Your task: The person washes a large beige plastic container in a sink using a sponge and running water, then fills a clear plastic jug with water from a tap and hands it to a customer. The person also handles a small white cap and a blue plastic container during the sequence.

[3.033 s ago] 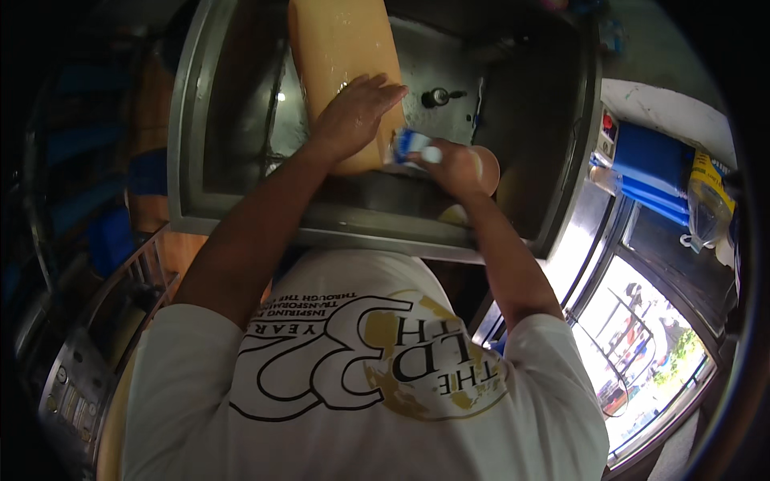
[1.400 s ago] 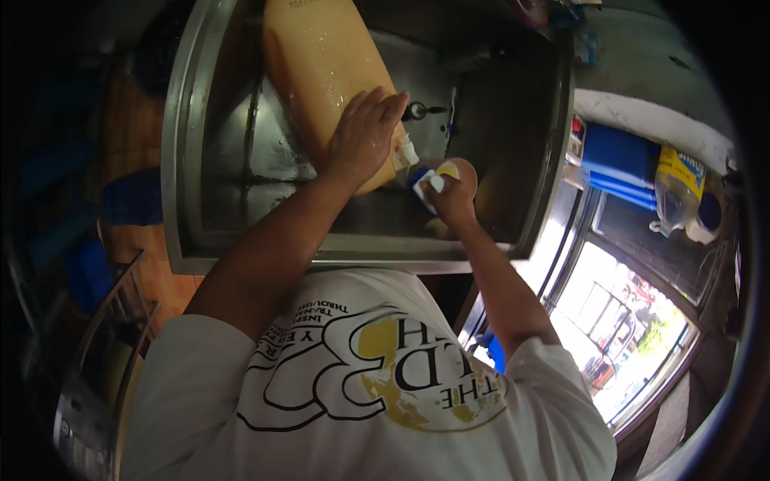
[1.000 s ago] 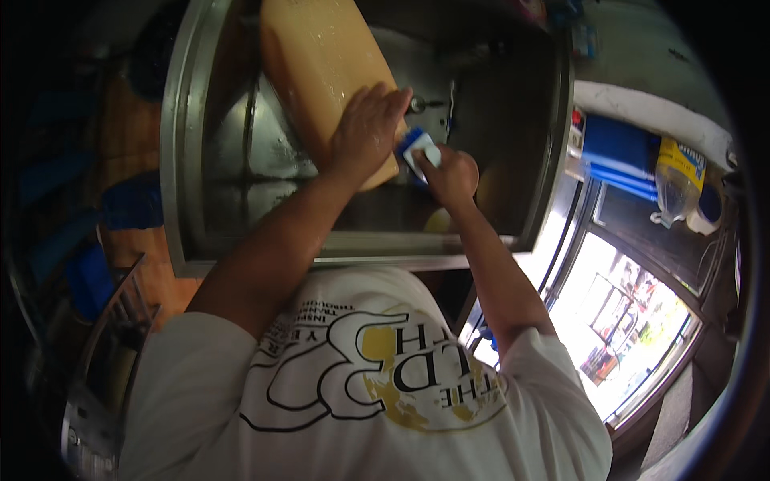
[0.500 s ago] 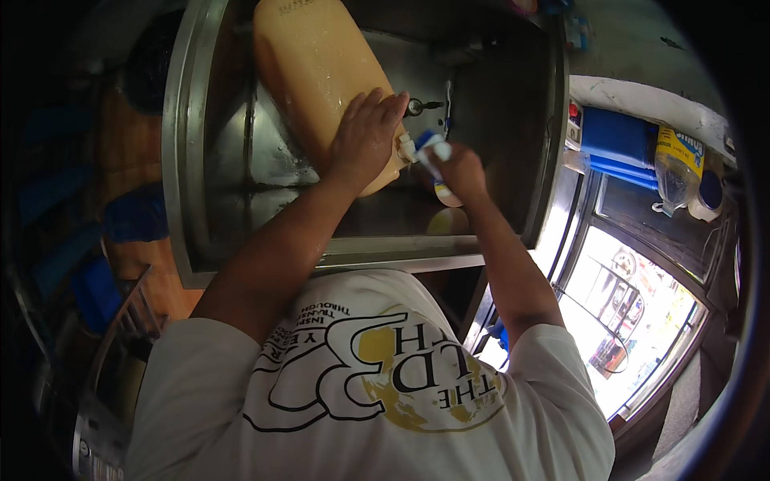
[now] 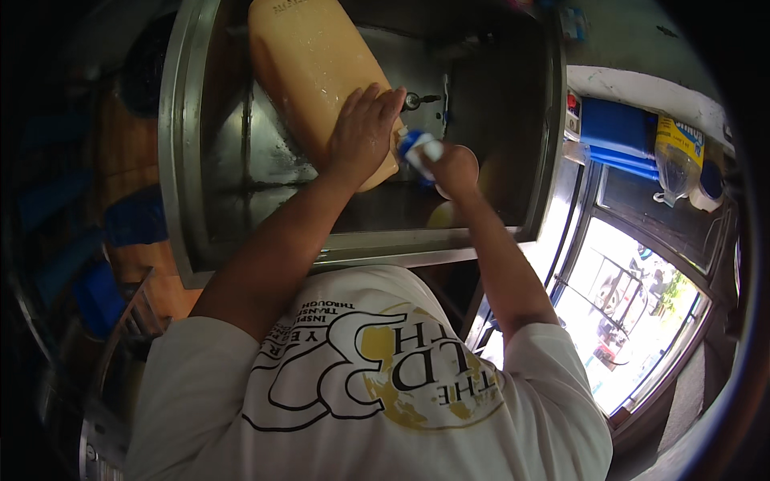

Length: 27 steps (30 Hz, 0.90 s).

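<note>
Brush (image 5: 417, 152), clamped in the right hand (image 5: 455, 171), has swung back to the near end of the jug (image 5: 317, 72), apparently for scrubbing there; the left hand (image 5: 366, 132) lies flat, holding nothing, atop the jug, nearer the left edge of the sink (image 5: 175, 144).

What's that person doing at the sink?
A big orange container is in the sink. The person's left hand lies flat on the container, while the right hand grips a blue and white brush close to its near end. The brush is blurred, so I can't tell if they touch.
</note>
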### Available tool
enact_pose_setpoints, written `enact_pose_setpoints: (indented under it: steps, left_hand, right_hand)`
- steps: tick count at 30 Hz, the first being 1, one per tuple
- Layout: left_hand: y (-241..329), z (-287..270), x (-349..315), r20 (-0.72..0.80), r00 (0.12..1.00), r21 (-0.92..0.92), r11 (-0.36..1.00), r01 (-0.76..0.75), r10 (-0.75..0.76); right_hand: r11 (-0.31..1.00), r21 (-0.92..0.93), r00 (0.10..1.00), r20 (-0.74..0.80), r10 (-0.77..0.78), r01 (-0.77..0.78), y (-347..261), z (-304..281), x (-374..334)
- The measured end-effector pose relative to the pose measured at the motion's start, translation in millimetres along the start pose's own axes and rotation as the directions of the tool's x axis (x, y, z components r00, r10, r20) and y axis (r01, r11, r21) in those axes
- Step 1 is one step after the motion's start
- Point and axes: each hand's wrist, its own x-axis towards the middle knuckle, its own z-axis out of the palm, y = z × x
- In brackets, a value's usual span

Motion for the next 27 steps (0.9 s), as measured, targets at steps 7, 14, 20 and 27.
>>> enact_pose_setpoints:
  steps: [7,14,20,27]
  left_hand:
    - [3.2,0.2,-8.2,0.038,0.999,-0.014,1.0,0.001,0.0]
    - [0.9,0.2,-3.7,0.017,1.0,-0.008,1.0,-0.01,0.01]
    - [-1.9,-3.5,2.9,0.093,0.996,-0.001,1.0,-0.004,0.004]
    - [0.1,-5.7,2.7,0.045,0.999,-0.014,1.0,0.006,-0.005]
  right_hand:
    - [0.986,0.049,0.987,-0.015,0.162,-0.161,17.6,-0.1,3.4]
    - [0.999,0.02,0.996,-0.082,-0.033,0.035,23.5,7.3,3.2]
    - [0.994,0.074,0.995,-0.053,0.08,-0.076,8.0,-10.3,8.1]
    - [0.968,0.21,0.986,-0.115,-0.119,0.141,-12.0,-12.3,7.7]
